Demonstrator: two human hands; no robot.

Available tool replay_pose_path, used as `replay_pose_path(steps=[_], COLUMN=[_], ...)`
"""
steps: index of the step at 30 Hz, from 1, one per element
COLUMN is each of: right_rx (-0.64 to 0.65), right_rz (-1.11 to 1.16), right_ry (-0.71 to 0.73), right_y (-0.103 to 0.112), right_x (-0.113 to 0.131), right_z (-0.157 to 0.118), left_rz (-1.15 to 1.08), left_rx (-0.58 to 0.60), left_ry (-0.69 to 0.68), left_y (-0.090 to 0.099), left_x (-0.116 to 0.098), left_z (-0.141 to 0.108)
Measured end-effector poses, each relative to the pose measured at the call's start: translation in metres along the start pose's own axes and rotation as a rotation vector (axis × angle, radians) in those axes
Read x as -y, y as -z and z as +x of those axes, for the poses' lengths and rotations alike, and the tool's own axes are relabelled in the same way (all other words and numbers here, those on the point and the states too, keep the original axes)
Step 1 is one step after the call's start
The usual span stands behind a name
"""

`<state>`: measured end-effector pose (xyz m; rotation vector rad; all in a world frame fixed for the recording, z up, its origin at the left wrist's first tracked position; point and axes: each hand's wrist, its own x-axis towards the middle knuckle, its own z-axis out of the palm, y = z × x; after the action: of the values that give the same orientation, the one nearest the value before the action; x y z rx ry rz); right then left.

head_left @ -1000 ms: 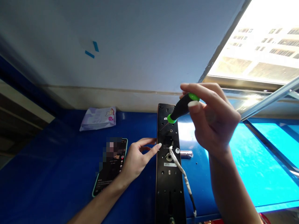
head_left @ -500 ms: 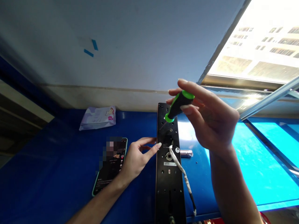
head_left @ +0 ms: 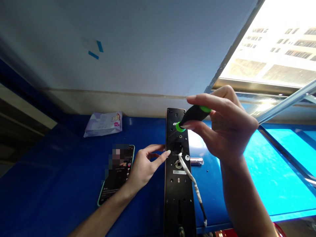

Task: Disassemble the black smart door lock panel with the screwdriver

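Observation:
A long black panel [head_left: 176, 194] with screw holes lies lengthwise on the blue table. My left hand [head_left: 145, 166] grips its left edge, the thumb on top and the fingers at the side. In my right hand [head_left: 222, 123] is a black and green screwdriver [head_left: 195, 116], tilted over the upper part of the panel. Its thin shaft points down and to the left; whether the tip touches the panel cannot be made out. A white-wrapped cable [head_left: 191, 177] runs from the panel's middle opening down over its right side.
A phone [head_left: 116, 181] with a lit screen lies to the left, beneath my left forearm's side. Behind it is a purple-white packet [head_left: 103, 124]. A pinkish metallic cylinder [head_left: 197, 161] sits right of the panel. A wall [head_left: 138, 65] rises behind the blue table [head_left: 74, 164].
My right hand has turned and shifted slightly right, its fingers now more curled, and the screwdriver leans closer to level. My left hand stays on the panel's edge.

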<state>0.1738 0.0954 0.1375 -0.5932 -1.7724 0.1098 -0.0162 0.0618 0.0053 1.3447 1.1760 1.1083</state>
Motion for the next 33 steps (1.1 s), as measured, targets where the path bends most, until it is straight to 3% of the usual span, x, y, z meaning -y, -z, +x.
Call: replay_pose_path(steps=[5,11,16,22,27,33], right_rx=[0.127,-0.024,0.147,0.023,0.158,0.032], right_rz=[0.111,-0.024,0.189,0.015,0.173,0.019], right_ry=[0.007,0.008,0.033,0.046,-0.004,0.019], right_y=[0.0002,-0.0003,0.0002,0.001,-0.0005,-0.0009], right_x=[0.0024,0.0009,-0.0005,0.0033,0.0035,0.0028], right_z=[0.0011,0.0011,0.0012,0.0015,0.0021,0.0007], left_rz=[-0.01,-0.024,-0.02,-0.006,-0.005,0.0], left_rx=[0.002,0.006,0.004,0.006,0.013,0.011], left_ry=[0.028,0.03,0.024,0.011,0.0,0.001], left_y=[-0.0001,0.0004,0.0002,0.0005,0.0006,0.0001], left_x=[-0.0016,-0.0001,-0.0012,0.0015,0.003,0.0016], left_z=[-0.001,-0.0003,0.0003,0.0002,0.0002,-0.0007])
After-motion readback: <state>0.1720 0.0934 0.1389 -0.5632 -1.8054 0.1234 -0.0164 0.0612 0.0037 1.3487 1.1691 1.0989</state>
